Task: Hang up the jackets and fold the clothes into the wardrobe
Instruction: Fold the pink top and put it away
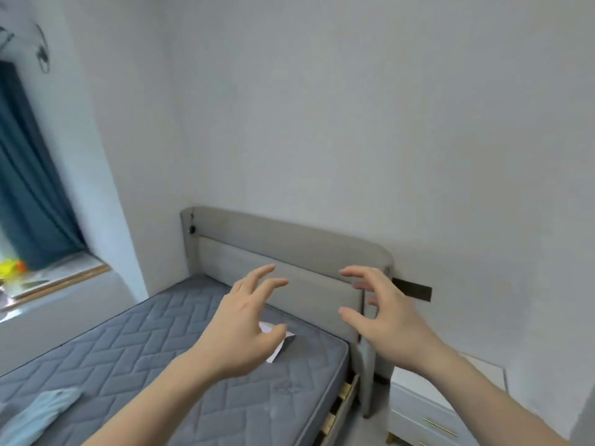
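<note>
1. Both bare hands are raised in mid-air over the head end of the bed, and nothing is held in either.
2. The left hand [240, 320] is seen with fingers [262, 273] spread and loosely hooked, thumb out toward the mattress; no contact is made.
3. The right hand [383, 312] is mirrored beside it, fingers [354, 272] splayed wide and bent at the tips, palm turned inward; an open gap is kept between the two hands.
4. A pale blue crumpled garment [38, 413] is found at the lower left, lying on the grey quilted mattress [128, 349], well apart from both hands.
5. A small white folded paper item [280, 344] is partly hidden behind the left thumb, on the mattress near the grey padded headboard [289, 249].
6. The mattress's right edge is bordered by a narrow floor gap, then a white bedside cabinet with gold handles [425, 410].
7. A plain white wall [354, 107] is faced ahead; a teal curtain [29, 175] and window ledge [64, 278] are set at the left.
</note>
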Tool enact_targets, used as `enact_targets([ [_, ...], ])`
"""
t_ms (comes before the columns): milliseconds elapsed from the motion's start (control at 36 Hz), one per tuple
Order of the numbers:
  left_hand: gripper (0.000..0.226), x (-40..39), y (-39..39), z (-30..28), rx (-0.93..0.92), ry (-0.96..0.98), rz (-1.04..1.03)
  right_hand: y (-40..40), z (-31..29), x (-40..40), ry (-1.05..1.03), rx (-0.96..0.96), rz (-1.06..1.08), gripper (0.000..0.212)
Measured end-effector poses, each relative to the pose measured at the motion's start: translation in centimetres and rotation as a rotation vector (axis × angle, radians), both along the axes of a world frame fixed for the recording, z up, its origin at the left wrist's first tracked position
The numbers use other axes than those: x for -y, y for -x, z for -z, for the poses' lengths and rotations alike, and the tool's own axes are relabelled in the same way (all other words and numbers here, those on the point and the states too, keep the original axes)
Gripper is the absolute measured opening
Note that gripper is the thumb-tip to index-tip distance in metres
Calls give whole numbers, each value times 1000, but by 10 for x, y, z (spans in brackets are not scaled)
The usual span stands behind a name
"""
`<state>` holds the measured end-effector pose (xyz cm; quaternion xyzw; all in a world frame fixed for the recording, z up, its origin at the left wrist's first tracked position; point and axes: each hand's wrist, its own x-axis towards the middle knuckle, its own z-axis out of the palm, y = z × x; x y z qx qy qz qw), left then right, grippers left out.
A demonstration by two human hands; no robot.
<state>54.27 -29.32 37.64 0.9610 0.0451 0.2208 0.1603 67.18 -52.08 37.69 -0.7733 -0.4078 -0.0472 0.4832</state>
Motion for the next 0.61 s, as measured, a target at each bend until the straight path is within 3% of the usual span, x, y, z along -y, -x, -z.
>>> enact_targets([
  [306, 62, -138, 186, 26, -63, 66, -394, 114, 19, -184, 72, -13, -362, 48],
  [611, 63, -206, 350, 80, -102, 211, -839, 208, 49, -347, 233, -3, -777, 47],
])
